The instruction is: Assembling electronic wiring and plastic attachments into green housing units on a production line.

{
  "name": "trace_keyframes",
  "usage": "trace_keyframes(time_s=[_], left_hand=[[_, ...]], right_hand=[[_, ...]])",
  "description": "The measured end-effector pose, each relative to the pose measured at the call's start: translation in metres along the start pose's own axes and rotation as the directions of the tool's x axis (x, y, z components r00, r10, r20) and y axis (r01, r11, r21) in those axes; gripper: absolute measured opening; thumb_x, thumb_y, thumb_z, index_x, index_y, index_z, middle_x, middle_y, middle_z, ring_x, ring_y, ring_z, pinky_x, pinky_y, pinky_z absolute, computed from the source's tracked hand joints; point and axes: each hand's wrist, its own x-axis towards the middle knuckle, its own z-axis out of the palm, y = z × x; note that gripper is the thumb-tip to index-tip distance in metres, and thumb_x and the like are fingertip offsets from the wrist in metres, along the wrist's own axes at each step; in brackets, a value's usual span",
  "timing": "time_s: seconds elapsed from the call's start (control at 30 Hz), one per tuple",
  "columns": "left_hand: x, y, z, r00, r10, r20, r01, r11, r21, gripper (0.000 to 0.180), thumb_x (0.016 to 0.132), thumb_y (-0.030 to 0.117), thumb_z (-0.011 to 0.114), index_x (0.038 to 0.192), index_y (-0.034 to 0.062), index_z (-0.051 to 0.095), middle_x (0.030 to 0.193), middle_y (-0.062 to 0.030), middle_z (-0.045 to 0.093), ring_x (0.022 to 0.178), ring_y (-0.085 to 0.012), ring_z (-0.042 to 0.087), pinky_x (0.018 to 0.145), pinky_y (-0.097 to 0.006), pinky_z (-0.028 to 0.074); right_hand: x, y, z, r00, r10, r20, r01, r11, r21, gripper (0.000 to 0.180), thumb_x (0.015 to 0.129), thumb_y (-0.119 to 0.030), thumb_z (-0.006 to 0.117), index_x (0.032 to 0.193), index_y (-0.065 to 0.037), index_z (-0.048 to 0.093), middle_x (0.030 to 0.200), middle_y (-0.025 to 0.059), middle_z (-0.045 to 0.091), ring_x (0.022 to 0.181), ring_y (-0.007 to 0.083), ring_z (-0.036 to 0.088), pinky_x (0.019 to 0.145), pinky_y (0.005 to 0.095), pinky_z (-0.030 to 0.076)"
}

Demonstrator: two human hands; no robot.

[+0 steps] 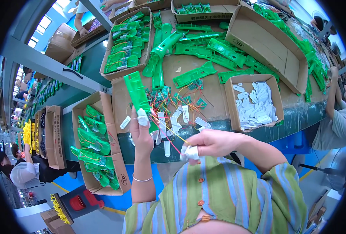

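My left hand point(143, 134) is closed around the lower end of a long green plastic casing point(137, 90), held tilted above the cardboard-covered bench. White wrapping covers its thumb. My right hand point(216, 142) is closed in a pinch near my shirt front, with white wrapping at the fingertips. Red and yellow wires point(175, 135) stretch taut from the casing's lower end to those fingers. Under and beyond the casing lie small green circuit boards point(162, 95) with tangled wires. Several loose white plastic pieces point(167, 149) lie along the bench's near edge.
An open box of white pieces point(255, 124) stands to the right. Boxes of wired green casings stand at left point(118, 156) and far left point(146, 58). Bare green casings point(194, 75) pile up behind, beside a tilted cardboard box point(272, 46). Other people work at the left and right.
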Motion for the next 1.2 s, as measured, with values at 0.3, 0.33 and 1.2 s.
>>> trace_keyframes(time_s=[0.3,0.33,1.2], left_hand=[[-0.016,0.009,0.030,0.913,-0.173,0.370,0.324,0.858,-0.400,0.039,0.085,0.026,0.054,0.112,0.0013,0.041,0.091,-0.0136,0.051,0.079,-0.0225,0.054,0.067,-0.035,0.047],[-0.018,0.007,0.032,0.882,-0.164,0.442,0.349,0.857,-0.378,0.045,0.082,0.022,0.061,0.116,0.0025,0.038,0.094,-0.0139,0.052,0.083,-0.0231,0.056,0.071,-0.035,0.049],[-0.040,0.010,0.054,0.961,0.000,0.277,-0.058,0.978,0.202,0.053,0.077,0.003,0.057,0.122,-0.0001,0.030,0.110,-0.0119,0.047,0.098,-0.0201,0.050,0.088,-0.033,0.038]], right_hand=[[-0.001,-0.016,-0.034,0.451,-0.724,-0.522,-0.281,0.440,-0.853,0.023,0.069,-0.004,0.060,0.090,-0.001,0.055,0.079,0.0105,0.050,0.070,0.0266,0.055,0.058,0.0334,0.046],[0.003,-0.018,-0.030,0.396,-0.785,-0.476,-0.088,0.484,-0.871,0.020,0.071,-0.005,0.060,0.090,-0.001,0.055,0.081,0.0107,0.051,0.070,0.0258,0.056,0.058,0.0321,0.046],[0.014,0.018,0.033,0.597,-0.533,-0.600,0.152,0.809,-0.568,0.030,0.077,-0.004,0.055,0.103,0.003,0.042,0.082,0.0159,0.057,0.068,0.0314,0.061,0.058,0.0357,0.049]])
